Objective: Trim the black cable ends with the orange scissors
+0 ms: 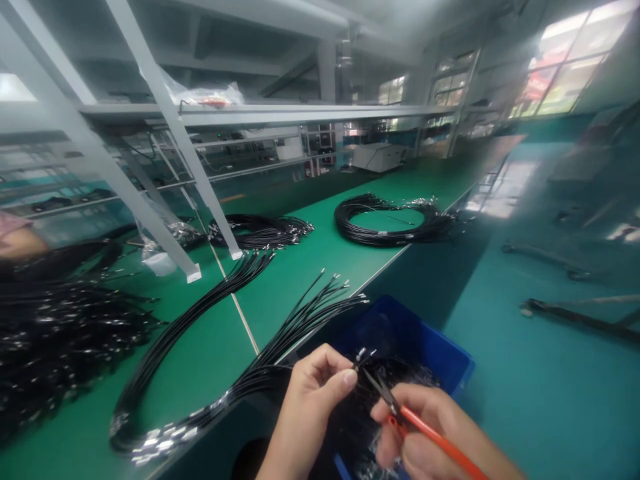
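Between the thumb and forefinger of my left hand point(316, 393) is the end of a black cable, with small bright tips point(367, 353) sticking out past the fingers. My right hand point(430, 427) grips pliers with orange handles point(440, 443). Their narrow dark jaws point(383, 387) point at the cable end, close to it; whether they touch it I cannot tell. To the left of my hands, a bundle of black cables point(175, 340) bends in a U on the green bench point(280, 293), its metal-tipped ends pointing away from me.
Below my hands stands a blue bin point(440, 340) holding dark and clear scraps. Coiled black cables point(380, 233) lie farther along the bench, and a large cable heap point(60, 333) is at left. White shelf posts point(180, 147) rise from the bench. Another person's arm point(20, 237) shows at far left.
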